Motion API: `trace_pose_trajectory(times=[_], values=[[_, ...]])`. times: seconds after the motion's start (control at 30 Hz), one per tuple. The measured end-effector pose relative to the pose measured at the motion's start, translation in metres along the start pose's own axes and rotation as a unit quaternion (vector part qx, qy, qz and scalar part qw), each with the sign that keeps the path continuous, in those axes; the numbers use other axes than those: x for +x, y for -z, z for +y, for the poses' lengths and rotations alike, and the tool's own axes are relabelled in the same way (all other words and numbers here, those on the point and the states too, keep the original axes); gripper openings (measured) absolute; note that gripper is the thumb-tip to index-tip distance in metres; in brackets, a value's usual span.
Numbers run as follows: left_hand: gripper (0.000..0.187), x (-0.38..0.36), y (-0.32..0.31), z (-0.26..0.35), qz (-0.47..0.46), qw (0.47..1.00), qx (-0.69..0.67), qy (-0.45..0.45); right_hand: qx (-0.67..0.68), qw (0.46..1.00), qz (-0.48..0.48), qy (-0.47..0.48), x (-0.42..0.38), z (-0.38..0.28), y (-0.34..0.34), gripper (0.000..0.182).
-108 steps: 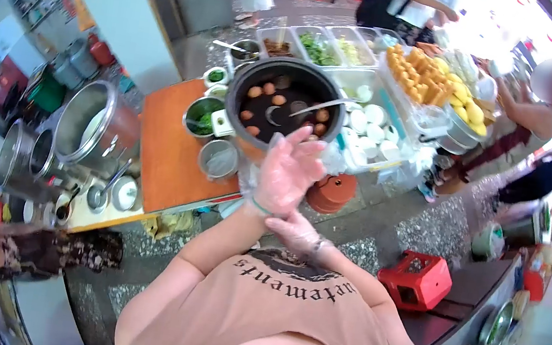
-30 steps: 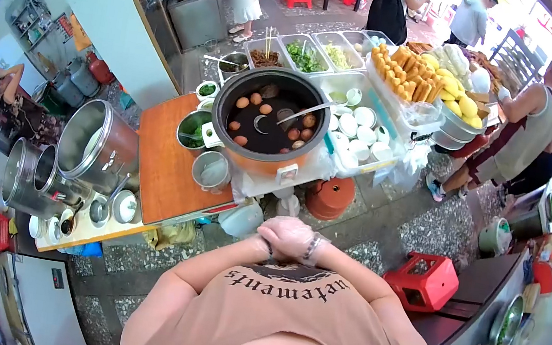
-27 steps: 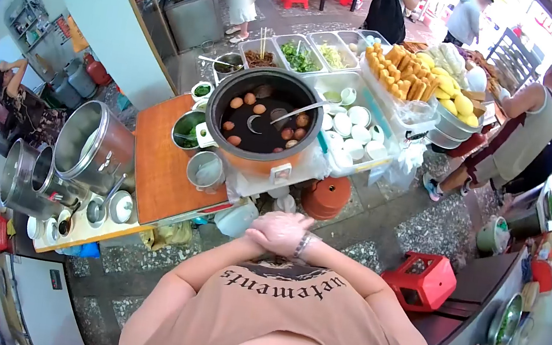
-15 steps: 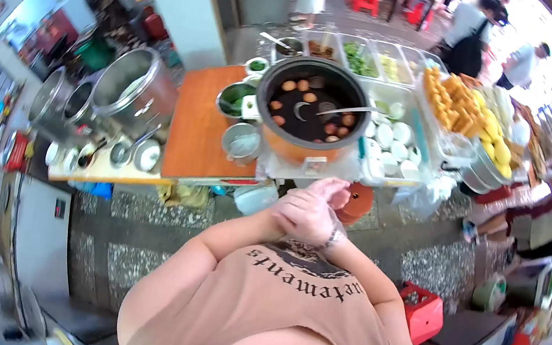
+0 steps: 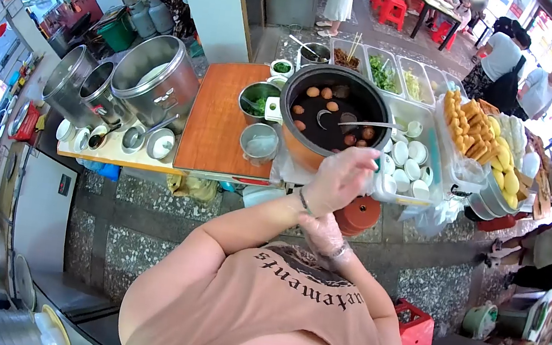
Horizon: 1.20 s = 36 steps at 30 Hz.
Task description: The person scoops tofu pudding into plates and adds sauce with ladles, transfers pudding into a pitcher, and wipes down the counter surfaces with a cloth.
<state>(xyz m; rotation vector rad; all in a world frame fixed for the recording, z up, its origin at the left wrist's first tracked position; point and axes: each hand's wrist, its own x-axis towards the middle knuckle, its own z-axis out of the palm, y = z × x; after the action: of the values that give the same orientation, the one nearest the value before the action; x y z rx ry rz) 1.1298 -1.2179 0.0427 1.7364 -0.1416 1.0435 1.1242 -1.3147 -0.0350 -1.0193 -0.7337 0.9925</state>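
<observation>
My left hand (image 5: 343, 180) is raised in front of the big pot, palm turned sideways and fingers stretched out, with nothing visible in it. My right hand (image 5: 324, 233) is just below, against the left wrist, its fingers mostly hidden behind that wrist. A clear, wrinkled plastic covering, like a thin glove, shows at the right wrist. A dark band circles the left wrist. Beyond the hands stands the large pot (image 5: 295, 138) of dark broth with several eggs (image 5: 332, 106) and a ladle (image 5: 371, 124) resting in it. White bowls (image 5: 399, 152) fill a tub at its right.
Tall steel pots (image 5: 177, 98) stand left of a wooden board (image 5: 215, 129). Trays of greens (image 5: 383, 73) line the back. Fried dough sticks (image 5: 469, 125) and yellow buns (image 5: 502, 156) sit at the right. Under the counter is a red-brown round stool (image 5: 357, 216); a red stool (image 5: 413, 329) is behind right.
My clasped hands have come apart. The left hand has risen up and right with its fingers extended, while the right has slid down to the left wrist. The view has shifted slightly.
</observation>
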Motion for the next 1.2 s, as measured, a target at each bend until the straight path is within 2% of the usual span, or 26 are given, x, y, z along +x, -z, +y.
trace_pose_trajectory(times=[0.03, 0.07, 0.13, 0.2, 0.27, 0.3, 0.33, 0.43, 0.47, 0.53, 0.63, 0.7, 0.73, 0.83, 0.9, 0.93, 1.0, 1.03, 1.1, 1.13, 1.2], values=[[0.027, 0.000, 0.000, 0.001, 0.031, 0.993, -0.084, 0.074, -0.044, 0.999, -0.011, 0.012, -0.001, -0.008, -0.003, 0.044], [0.027, 0.000, 0.003, 0.004, 0.021, 0.993, -0.093, 0.074, -0.045, 0.999, 0.002, 0.017, 0.000, -0.021, -0.010, 0.044], [0.026, 0.002, 0.007, 0.012, 0.042, 0.970, -0.181, 0.155, -0.212, 0.966, -0.069, -0.133, -0.001, -0.049, -0.015, 0.030], [0.027, 0.007, 0.014, 0.021, 0.034, 0.963, -0.206, 0.169, -0.307, 0.948, -0.086, 0.005, 0.002, -0.005, 0.004, 0.027], [0.028, 0.007, 0.020, 0.027, 0.037, 0.974, -0.156, 0.162, -0.306, 0.947, -0.068, 0.064, -0.003, -0.012, -0.004, 0.025], [0.028, 0.005, 0.019, 0.024, 0.034, 0.969, -0.177, 0.168, -0.312, 0.944, -0.103, 0.013, -0.003, -0.028, -0.007, 0.023], [0.028, 0.003, 0.018, 0.023, 0.036, 0.965, -0.192, 0.175, -0.311, 0.947, -0.084, 0.015, -0.005, -0.033, -0.006, 0.023], [0.028, 0.000, 0.016, 0.021, 0.014, 0.967, -0.187, 0.170, -0.383, 0.911, -0.151, 0.013, -0.005, -0.036, -0.003, 0.021], [0.028, -0.002, 0.017, 0.017, 0.016, 0.970, -0.172, 0.168, -0.382, 0.912, -0.149, 0.012, -0.005, -0.037, -0.002, 0.021], [0.027, -0.005, 0.020, 0.010, 0.013, 0.973, -0.164, 0.164, -0.388, 0.905, -0.159, 0.070, -0.003, -0.038, -0.004, 0.020], [0.026, -0.011, 0.031, -0.005, 0.017, 0.975, -0.131, 0.176, -0.383, 0.903, -0.187, 0.065, -0.001, -0.035, -0.004, 0.019], [0.025, -0.007, 0.045, -0.008, 0.031, 0.979, -0.100, 0.176, -0.392, 0.903, -0.168, 0.061, 0.003, -0.050, -0.006, 0.016], [0.024, -0.008, 0.051, -0.009, 0.039, 0.979, -0.091, 0.176, -0.387, 0.909, -0.119, 0.098, 0.007, -0.048, -0.006, 0.013], [0.031, -0.027, 0.068, -0.021, 0.007, 0.977, -0.052, 0.208, -0.347, 0.933, -0.022, 0.096, 0.018, -0.040, -0.002, 0.011], [0.036, -0.039, 0.076, -0.029, -0.009, 0.976, -0.043, 0.214, -0.344, 0.936, 0.008, 0.077, 0.028, -0.037, -0.008, 0.012], [0.038, -0.045, 0.080, -0.029, -0.012, 0.974, -0.049, 0.220, -0.352, 0.925, 0.043, 0.135, 0.030, -0.031, -0.020, 0.011], [0.037, -0.052, 0.091, -0.021, 0.045, 0.972, -0.081, 0.215, -0.240, 0.970, 0.036, 0.022, 0.036, -0.005, -0.008, 0.014], [0.037, -0.054, 0.099, -0.017, 0.045, 0.970, -0.076, 0.226, -0.241, 0.970, 0.019, 0.020, 0.044, -0.003, -0.019, 0.014], [0.037, -0.057, 0.115, -0.015, 0.061, 0.972, -0.058, 0.220, -0.115, 0.993, -0.010, 0.027, 0.053, -0.001, -0.042, 0.018], [0.037, -0.057, 0.125, -0.014, 0.062, 0.974, -0.043, 0.214, -0.113, 0.993, -0.017, 0.028, 0.060, 0.005, -0.042, 0.018], [0.036, -0.058, 0.139, -0.012, 0.073, 0.975, -0.001, 0.210, -0.117, 0.987, -0.105, -0.022, 0.071, 0.017, -0.037, 0.039]])
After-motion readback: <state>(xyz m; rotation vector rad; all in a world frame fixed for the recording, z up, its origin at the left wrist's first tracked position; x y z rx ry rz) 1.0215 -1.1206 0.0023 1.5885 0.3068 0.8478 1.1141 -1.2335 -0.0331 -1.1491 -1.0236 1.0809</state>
